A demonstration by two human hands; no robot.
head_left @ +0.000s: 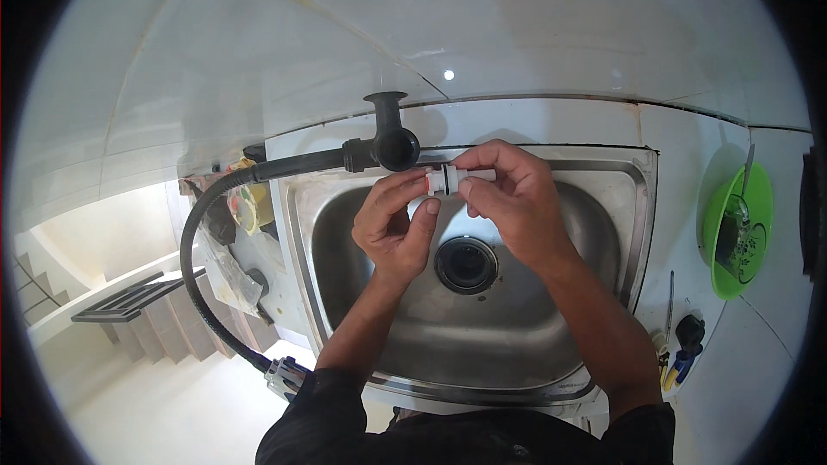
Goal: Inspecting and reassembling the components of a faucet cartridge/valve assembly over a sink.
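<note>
A small white plastic faucet cartridge (pixel 449 179) with a black rubber ring and a red part at its left end lies sideways between my hands, above the far side of the steel sink (pixel 482 362). My left hand (pixel 393 226) pinches its red end with thumb and fingers. On its right, the fingers of my right hand (pixel 515 189) close around the paler, narrower end. Just beyond my left hand, the black faucet body (pixel 388 133) sticks out from the tiled wall, its round opening facing up. A black flexible hose (pixel 191 245) runs from it to the left.
The sink has a dark drain (pixel 466 264) in its middle. On the right counter stand a green bowl (pixel 748 232) with utensils and blue-and-yellow-handled tools (pixel 680 362). A yellow container (pixel 250 209) and a plastic bag (pixel 234 280) sit on the left, near stairs (pixel 177 327).
</note>
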